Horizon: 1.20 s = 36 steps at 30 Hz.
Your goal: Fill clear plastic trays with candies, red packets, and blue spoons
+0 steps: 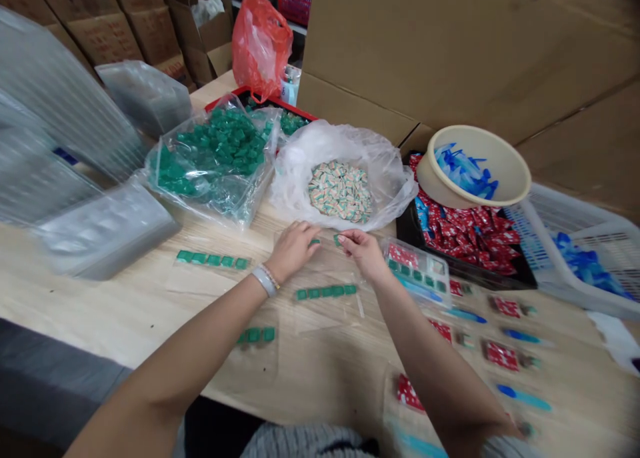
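Green piece (314,243) pinched at fingertips of left hand (293,248), another in right hand (363,253). Both hover over clear tray (325,263) on table (100,325), near striped-sweet bag (340,191).

Judged early-to-mid: three trays hold only green rows (325,291) (one row short); green stock bag (215,151) is full.

Box print (100,38) blurred, unreadable.

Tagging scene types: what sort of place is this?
Probably a small packing workshop: stacked brown cardboard cartons, clear plastic bag of green wrapped candies, rows of clear plastic trays on the pale wooden table.
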Motion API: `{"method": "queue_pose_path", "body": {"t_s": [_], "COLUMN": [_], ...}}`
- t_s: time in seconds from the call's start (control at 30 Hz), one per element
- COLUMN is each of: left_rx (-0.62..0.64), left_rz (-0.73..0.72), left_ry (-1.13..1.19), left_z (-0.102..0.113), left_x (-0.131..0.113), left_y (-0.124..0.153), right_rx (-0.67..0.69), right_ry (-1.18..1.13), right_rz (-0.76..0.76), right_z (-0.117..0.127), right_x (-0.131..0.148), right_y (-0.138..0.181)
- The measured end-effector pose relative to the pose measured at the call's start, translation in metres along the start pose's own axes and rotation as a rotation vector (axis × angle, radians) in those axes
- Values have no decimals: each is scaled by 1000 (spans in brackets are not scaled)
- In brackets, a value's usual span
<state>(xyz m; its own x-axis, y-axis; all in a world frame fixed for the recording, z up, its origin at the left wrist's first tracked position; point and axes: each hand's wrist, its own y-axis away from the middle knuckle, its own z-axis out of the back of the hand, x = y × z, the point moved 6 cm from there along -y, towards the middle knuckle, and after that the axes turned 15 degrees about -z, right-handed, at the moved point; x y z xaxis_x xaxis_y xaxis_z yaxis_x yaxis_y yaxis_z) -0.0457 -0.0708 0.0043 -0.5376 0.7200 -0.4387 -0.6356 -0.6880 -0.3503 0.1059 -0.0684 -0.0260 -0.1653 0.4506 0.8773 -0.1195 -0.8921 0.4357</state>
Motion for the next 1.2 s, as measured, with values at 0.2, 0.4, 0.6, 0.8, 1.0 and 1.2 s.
{"method": "queue_pose_path", "body": {"t_s": [0.2,0.4,0.6,0.8,1.0,1.2], "left_rx": [135,120,117,111,101,122], "left_rz": [10,15,14,24,30,24], "left_ry": [-117,-141,-133,-103,-85,-78], "left_z": [-20,-29,-28,-27,-27,-25], "left_x": [13,18,21,21,21,19], "left_y": [12,12,11,10,13,6], "right_rx": [-178,-101,-109,-100,-135,-201], "right_ry": [636,1006,850,478,594,1033], "right_rz": [339,476,337,111,164,373], "right_z": [-15,-35,-27,-12,-19,-41], "right_x": [8,13,8,-15,-7,2], "right_y": [-8,-4,-13,-30,-22,-3]}}
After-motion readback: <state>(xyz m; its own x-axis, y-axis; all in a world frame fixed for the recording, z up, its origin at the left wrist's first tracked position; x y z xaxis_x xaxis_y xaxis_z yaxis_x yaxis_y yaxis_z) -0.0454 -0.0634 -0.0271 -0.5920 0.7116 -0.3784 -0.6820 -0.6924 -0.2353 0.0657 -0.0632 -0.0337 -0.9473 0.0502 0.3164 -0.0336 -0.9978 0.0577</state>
